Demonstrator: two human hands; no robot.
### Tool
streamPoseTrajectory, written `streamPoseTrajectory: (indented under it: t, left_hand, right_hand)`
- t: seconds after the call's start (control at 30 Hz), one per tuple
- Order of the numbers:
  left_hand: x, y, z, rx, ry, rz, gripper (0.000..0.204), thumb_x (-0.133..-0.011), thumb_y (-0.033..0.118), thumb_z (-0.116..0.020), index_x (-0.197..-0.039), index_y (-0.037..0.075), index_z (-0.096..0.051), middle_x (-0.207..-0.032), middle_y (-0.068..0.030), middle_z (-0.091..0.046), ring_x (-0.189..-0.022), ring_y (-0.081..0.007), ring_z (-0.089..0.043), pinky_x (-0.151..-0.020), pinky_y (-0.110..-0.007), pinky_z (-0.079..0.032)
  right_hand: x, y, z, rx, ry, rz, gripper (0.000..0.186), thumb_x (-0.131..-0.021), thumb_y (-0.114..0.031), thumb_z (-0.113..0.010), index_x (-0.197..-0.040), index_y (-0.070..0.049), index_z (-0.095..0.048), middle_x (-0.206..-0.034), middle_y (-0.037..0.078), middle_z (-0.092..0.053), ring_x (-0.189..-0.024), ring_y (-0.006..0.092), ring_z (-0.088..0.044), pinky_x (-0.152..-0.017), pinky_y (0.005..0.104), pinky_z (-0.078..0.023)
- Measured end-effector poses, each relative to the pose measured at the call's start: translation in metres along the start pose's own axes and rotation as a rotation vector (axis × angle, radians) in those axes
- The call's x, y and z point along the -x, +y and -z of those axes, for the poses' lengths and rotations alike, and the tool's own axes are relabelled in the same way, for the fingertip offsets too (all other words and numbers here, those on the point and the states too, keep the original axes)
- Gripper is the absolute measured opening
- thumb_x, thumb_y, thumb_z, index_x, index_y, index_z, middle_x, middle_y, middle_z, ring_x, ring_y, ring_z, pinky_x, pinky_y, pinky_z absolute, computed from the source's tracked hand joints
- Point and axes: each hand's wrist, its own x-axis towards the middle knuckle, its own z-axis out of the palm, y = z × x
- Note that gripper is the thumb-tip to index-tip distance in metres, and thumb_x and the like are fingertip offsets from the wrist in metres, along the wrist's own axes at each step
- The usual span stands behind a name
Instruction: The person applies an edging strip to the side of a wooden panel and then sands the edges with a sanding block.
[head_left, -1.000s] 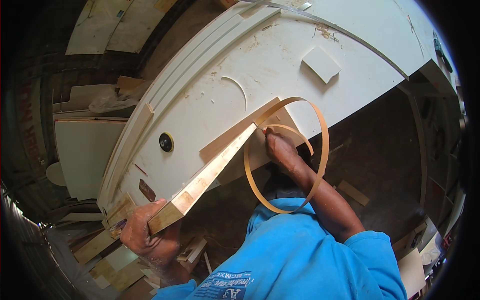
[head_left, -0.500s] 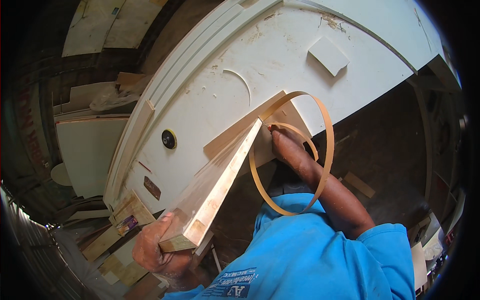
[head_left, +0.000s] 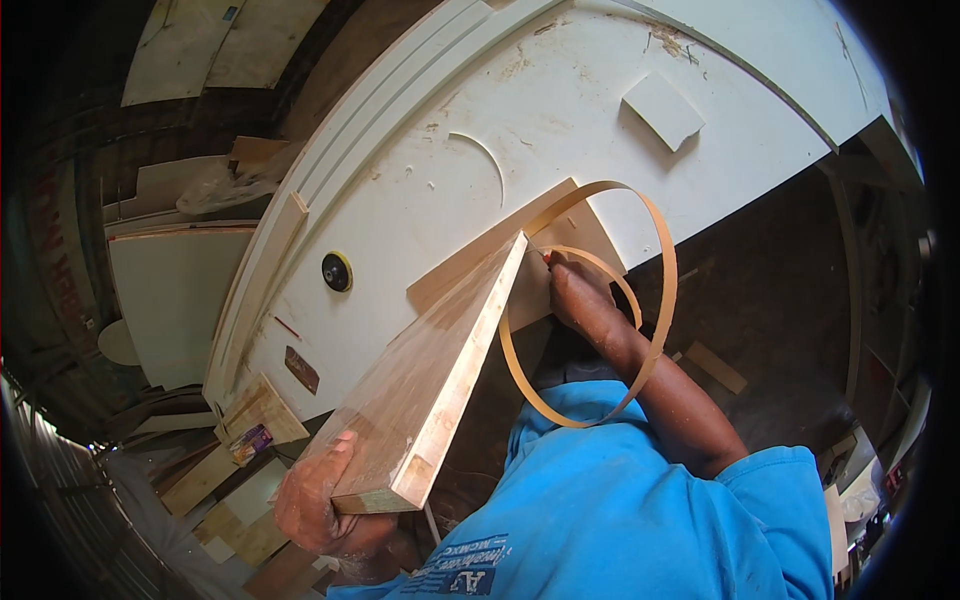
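Observation:
My left hand (head_left: 325, 505) grips the near end of a long wooden board (head_left: 420, 380), whose pale narrow edge faces up toward the camera. The board reaches diagonally to a flat light plywood piece (head_left: 448, 278) lying on the white work surface. My right hand (head_left: 570, 290) is closed on a small red-handled tool (head_left: 547, 259) at the board's far tip; the tool's working end is too small to make out. A thin tan edging strip (head_left: 663, 270) makes loose loops from near that tip around my right forearm.
The white bench (head_left: 365, 310) carries a round black pad (head_left: 337, 271), a small white block (head_left: 662, 110), a curved offcut (head_left: 478, 147) and long strips along its far edge. Stacked panels (head_left: 175, 310) stand at the left; scrap wood (head_left: 715, 365) lies on the dark floor.
The near end of the board has moved right with my left hand and tilted, showing more of its broad face. My right hand and the strip's loops have shifted slightly up and right.

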Motion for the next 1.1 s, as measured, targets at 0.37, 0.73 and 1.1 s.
streamPoseTrajectory:
  t: [0.37,0.73,1.1]
  left_hand:
    - [0.001,-0.001,-0.001,0.015,0.008,-0.009,0.035,-0.072,0.012,-0.089,-0.096,0.0,-0.066,-0.085,-0.0151,-0.072,-0.077,-0.0253,-0.072,-0.073,-0.035,-0.057]
    - [-0.011,0.005,-0.001,-0.013,0.045,0.062,0.04,-0.073,0.036,-0.091,-0.09,0.007,-0.068,-0.077,-0.0094,-0.07,-0.064,-0.0259,-0.069,-0.058,-0.034,-0.052]
    - [-0.032,0.001,0.01,0.028,0.064,0.09,0.039,-0.072,0.031,-0.091,-0.089,0.007,-0.066,-0.071,-0.0102,-0.067,-0.063,-0.028,-0.067,-0.059,-0.037,-0.05]
  right_hand:
    - [0.008,-0.001,-0.001,0.053,0.019,-0.013,0.032,-0.081,0.003,-0.06,-0.113,0.001,-0.06,-0.089,0.026,-0.068,-0.09,0.0454,-0.067,-0.075,0.052,-0.055]
    - [0.013,0.001,0.012,-0.073,-0.078,-0.135,0.027,-0.096,-0.018,-0.052,-0.115,0.002,-0.055,-0.093,0.03,-0.067,-0.09,0.049,-0.066,-0.078,0.0556,-0.05]
    - [0.097,0.031,0.105,-1.434,-0.57,-0.687,0.025,-0.102,-0.031,-0.055,-0.105,-0.007,-0.055,-0.088,0.02,-0.073,-0.044,0.0133,-0.052,-0.036,0.0281,-0.044]
